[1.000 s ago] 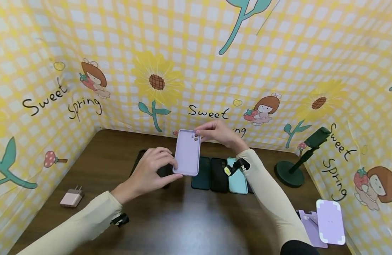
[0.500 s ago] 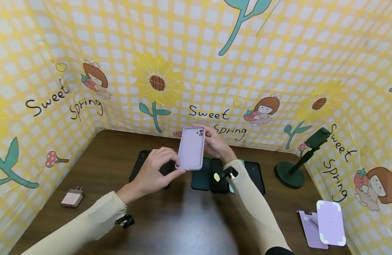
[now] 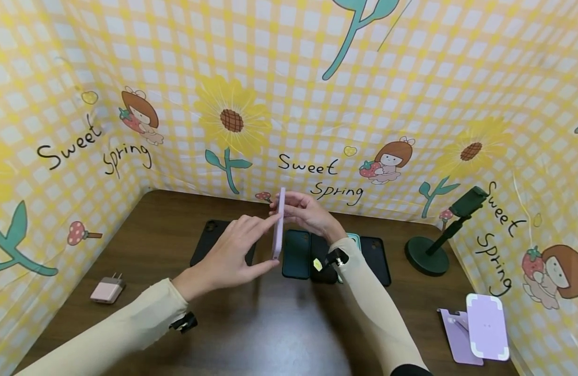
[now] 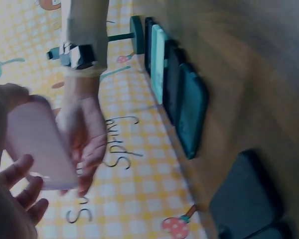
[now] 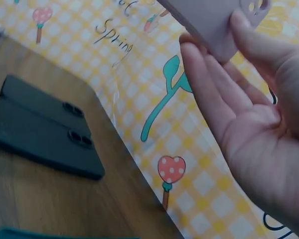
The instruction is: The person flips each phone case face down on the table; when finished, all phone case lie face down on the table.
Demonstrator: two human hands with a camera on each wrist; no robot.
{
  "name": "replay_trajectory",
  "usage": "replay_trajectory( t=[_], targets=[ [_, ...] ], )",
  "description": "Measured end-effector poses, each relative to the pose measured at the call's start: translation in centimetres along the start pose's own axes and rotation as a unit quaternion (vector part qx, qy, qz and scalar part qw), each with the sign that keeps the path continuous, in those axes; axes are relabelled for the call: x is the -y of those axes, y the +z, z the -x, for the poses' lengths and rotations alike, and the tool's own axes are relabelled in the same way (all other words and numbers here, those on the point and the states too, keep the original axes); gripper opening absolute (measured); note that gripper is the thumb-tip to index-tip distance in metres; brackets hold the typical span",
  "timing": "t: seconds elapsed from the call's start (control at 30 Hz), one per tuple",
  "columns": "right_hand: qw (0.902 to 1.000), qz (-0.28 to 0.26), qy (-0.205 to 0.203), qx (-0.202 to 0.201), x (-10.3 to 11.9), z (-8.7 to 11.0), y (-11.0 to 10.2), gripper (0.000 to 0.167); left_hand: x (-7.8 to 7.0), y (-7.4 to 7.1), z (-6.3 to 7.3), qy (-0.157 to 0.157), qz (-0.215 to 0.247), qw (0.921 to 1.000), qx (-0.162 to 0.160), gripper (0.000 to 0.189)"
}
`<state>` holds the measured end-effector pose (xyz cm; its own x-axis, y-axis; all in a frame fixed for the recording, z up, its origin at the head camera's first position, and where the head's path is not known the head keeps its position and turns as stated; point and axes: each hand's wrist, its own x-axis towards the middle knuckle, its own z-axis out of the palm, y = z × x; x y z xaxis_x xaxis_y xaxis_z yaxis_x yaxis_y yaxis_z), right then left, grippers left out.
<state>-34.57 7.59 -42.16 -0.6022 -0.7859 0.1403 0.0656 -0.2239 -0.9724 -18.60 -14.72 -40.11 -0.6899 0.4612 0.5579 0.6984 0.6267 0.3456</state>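
Note:
A lilac phone case [image 3: 278,230] is held up above the table, turned nearly edge-on in the head view. My left hand [image 3: 225,256] is at its lower left, thumb by the bottom end and fingertips against one side. From the far side, my right hand [image 3: 312,215] grips the upper part. In the right wrist view, the right thumb lies on the case [image 5: 209,25] close to the camera holes, with the fingers behind it. The left wrist view shows the broad face of the case [image 4: 40,144] between both hands.
Behind the hands lie black cases [image 3: 212,240], a dark teal case [image 3: 296,256], a mint case [image 3: 354,239] partly covered by the right wrist, and another black one [image 3: 377,258]. A green stand [image 3: 427,256], a lilac stand [image 3: 487,326] and a charger plug [image 3: 107,290] stand farther out.
The lilac case has turned from showing its inside to nearly edge-on. My right hand shifted from its top corner to behind it, and the left fingers moved up along its side.

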Motion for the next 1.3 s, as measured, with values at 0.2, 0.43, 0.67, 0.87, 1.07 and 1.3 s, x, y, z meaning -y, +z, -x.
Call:
replay_trajectory(
  t=[0.2,0.43,0.67,0.87,1.07,1.3],
  targets=[
    [0.9921,0.098,0.027,-0.074,0.0,0.4,-0.1,0.04,0.4,-0.3,-0.1,0.009,-0.03,0.9994,-0.012,0.089],
    [0.9777,0.155,0.03,-0.139,0.7,0.8,-0.8,0.032,1.6,0.2,0.7,-0.044,-0.057,0.997,-0.027,0.087],
    [0.9576,0.234,0.062,-0.156,2.4,0.6,-0.4,0.031,2.6,0.9,1.2,-0.055,-0.095,0.9937,-0.022,0.085],
    [0.9407,0.296,0.062,-0.155,2.0,0.6,-0.6,0.031,3.7,2.2,1.5,-0.049,-0.118,0.9918,-0.006,0.084],
    [0.899,0.394,0.074,-0.177,-1.4,0.5,-1.4,0.026,5.3,4.8,2.6,-0.068,-0.132,0.9877,0.051,0.08],
    [0.869,0.452,0.12,-0.161,-5.0,0.3,-2.1,0.026,6.3,7.6,3.5,-0.063,-0.168,0.9786,0.1,0.075]
  ],
)
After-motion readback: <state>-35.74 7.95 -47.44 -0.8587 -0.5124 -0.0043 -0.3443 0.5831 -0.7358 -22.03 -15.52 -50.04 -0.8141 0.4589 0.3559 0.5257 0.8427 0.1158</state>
